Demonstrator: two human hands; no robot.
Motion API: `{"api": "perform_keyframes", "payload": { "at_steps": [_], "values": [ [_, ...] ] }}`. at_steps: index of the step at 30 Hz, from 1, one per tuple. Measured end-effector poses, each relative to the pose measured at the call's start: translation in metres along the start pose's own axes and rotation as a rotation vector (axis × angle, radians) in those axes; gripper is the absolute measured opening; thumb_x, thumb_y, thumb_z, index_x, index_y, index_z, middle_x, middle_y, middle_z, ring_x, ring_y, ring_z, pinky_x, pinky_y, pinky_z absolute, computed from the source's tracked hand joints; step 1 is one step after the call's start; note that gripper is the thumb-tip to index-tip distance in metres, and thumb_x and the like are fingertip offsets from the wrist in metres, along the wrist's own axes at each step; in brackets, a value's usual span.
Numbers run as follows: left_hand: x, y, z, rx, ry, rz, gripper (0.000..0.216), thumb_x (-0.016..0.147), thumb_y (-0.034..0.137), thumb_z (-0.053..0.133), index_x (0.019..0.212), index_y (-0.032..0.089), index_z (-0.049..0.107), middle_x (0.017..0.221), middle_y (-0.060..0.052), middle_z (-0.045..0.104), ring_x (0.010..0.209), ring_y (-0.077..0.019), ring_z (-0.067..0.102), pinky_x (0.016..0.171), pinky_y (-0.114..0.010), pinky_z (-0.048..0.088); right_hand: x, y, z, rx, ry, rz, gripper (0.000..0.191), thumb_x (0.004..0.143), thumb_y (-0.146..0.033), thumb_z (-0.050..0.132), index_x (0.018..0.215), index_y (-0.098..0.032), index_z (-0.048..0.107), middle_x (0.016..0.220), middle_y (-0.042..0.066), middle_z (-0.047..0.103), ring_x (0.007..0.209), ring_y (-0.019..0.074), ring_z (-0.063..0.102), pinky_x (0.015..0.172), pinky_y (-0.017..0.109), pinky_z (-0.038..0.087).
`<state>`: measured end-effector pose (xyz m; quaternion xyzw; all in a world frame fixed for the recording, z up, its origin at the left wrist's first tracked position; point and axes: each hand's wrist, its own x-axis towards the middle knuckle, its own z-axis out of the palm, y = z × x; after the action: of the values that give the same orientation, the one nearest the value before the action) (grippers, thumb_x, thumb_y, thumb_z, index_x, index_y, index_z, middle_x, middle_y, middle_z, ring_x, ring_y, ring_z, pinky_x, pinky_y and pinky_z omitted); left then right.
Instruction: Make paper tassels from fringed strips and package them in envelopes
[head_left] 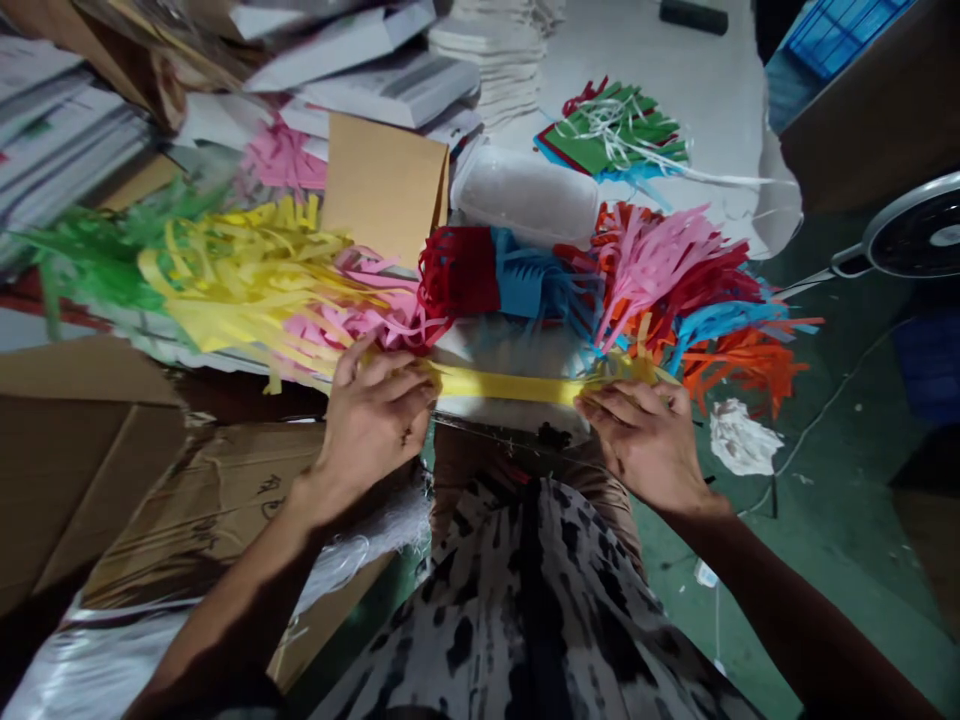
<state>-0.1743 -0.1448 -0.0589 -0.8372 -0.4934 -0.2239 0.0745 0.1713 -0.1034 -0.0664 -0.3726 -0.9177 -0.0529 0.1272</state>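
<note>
A long yellow paper strip (514, 386) lies level along the front edge of the table. My left hand (382, 405) is closed over its left end, and its fingers are bent against the table. At the other end, my right hand (645, 430) presses and pinches the strip with curled fingers; yellow fringe sticks out above that hand. Just behind the strip sit red fringed paper (461, 275) and blue fringed paper (525, 285). Yellow fringed paper (247, 275) and pink fringed paper (367, 320) spread out beyond my left hand.
Pink, red, blue and orange tassels (667, 270) lie at the right. Behind are a white plastic tray (525, 195), a brown folded card (386, 180) and a green fringed bundle (615, 130). Cardboard boxes (82, 460) stand lower left; a fan (919, 230) is at right.
</note>
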Motion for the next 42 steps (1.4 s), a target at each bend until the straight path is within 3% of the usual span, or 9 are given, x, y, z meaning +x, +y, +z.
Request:
{"api": "perform_keyframes", "payload": {
  "at_steps": [3,6,11,14,20,26,31,39,42],
  "values": [
    [0.016,0.02,0.008,-0.077,0.006,0.042,0.018,0.096,0.016,0.059,0.103,0.022,0.074,0.105,-0.003,0.079,0.108,-0.0264,0.066,0.107,-0.051,0.05,0.01,-0.004,-0.005,0.01,-0.035,0.031,0.02,0.097,-0.017,0.059,0.11,-0.023,0.073,0.112,0.003,0.079,0.112,0.0284,0.063,0.094,0.049,0.031],
    [0.036,0.039,0.03,-0.16,-0.096,0.141,0.021,0.1,0.016,0.057,0.112,0.019,0.073,0.111,-0.006,0.077,0.104,-0.0239,0.066,0.088,-0.038,0.056,0.018,-0.007,-0.007,0.0,-0.069,0.051,0.017,0.096,-0.019,0.058,0.104,-0.024,0.071,0.111,0.004,0.077,0.109,0.0285,0.061,0.093,0.049,0.03],
    [0.051,0.04,0.055,-0.117,-0.219,0.109,0.014,0.101,0.018,0.061,0.109,0.018,0.073,0.099,-0.007,0.074,0.092,-0.0228,0.064,0.077,-0.033,0.053,0.028,-0.013,-0.005,0.087,-0.042,0.068,0.018,0.099,-0.022,0.058,0.111,-0.021,0.071,0.108,0.005,0.077,0.108,0.0266,0.061,0.093,0.046,0.03],
    [0.053,0.034,0.055,-0.128,-0.242,0.098,0.013,0.101,0.017,0.062,0.109,0.018,0.072,0.096,-0.007,0.073,0.09,-0.0225,0.063,0.073,-0.033,0.05,0.038,-0.019,0.003,0.119,-0.023,0.052,0.019,0.103,-0.026,0.058,0.115,-0.021,0.071,0.108,0.006,0.078,0.107,0.0257,0.062,0.092,0.044,0.029],
    [0.052,0.031,0.053,-0.221,-0.243,0.034,0.015,0.104,0.022,0.058,0.101,0.017,0.071,0.094,-0.007,0.071,0.09,-0.021,0.062,0.078,-0.033,0.049,0.047,-0.017,0.017,0.141,-0.065,0.048,0.02,0.107,-0.026,0.054,0.102,-0.024,0.073,0.096,0.003,0.076,0.099,0.023,0.06,0.089,0.04,0.029],
    [0.043,0.022,0.038,-0.204,-0.203,-0.138,0.027,0.107,0.03,0.051,0.097,0.016,0.071,0.093,-0.008,0.072,0.092,-0.0244,0.062,0.081,-0.038,0.05,0.049,-0.009,0.019,0.147,-0.083,0.19,0.025,0.107,-0.03,0.052,0.095,-0.02,0.072,0.091,0.006,0.072,0.093,0.0253,0.058,0.084,0.04,0.03],
    [0.038,0.012,0.035,-0.132,-0.22,-0.25,0.024,0.104,0.03,0.056,0.091,0.017,0.071,0.089,-0.008,0.071,0.087,-0.0254,0.061,0.077,-0.039,0.047,0.058,-0.004,0.016,0.094,-0.133,0.174,0.024,0.105,-0.031,0.055,0.09,-0.02,0.069,0.088,0.007,0.07,0.093,0.0269,0.059,0.083,0.041,0.029],
    [0.048,0.004,0.035,-0.139,-0.284,-0.261,0.018,0.099,0.03,0.061,0.087,0.019,0.069,0.085,-0.006,0.07,0.084,-0.0247,0.064,0.073,-0.037,0.047,0.066,-0.002,0.016,-0.005,-0.147,0.114,0.026,0.105,-0.03,0.053,0.086,-0.019,0.067,0.084,0.006,0.069,0.089,0.0267,0.059,0.081,0.042,0.03],
    [0.048,0.008,0.035,-0.12,-0.261,-0.262,0.015,0.099,0.031,0.064,0.091,0.019,0.07,0.089,-0.006,0.072,0.086,-0.0253,0.064,0.073,-0.038,0.047,0.064,-0.009,0.013,-0.05,-0.094,0.152,0.019,0.104,-0.028,0.054,0.093,-0.02,0.067,0.094,0.007,0.072,0.095,0.0273,0.059,0.083,0.043,0.031]
  ]
}}
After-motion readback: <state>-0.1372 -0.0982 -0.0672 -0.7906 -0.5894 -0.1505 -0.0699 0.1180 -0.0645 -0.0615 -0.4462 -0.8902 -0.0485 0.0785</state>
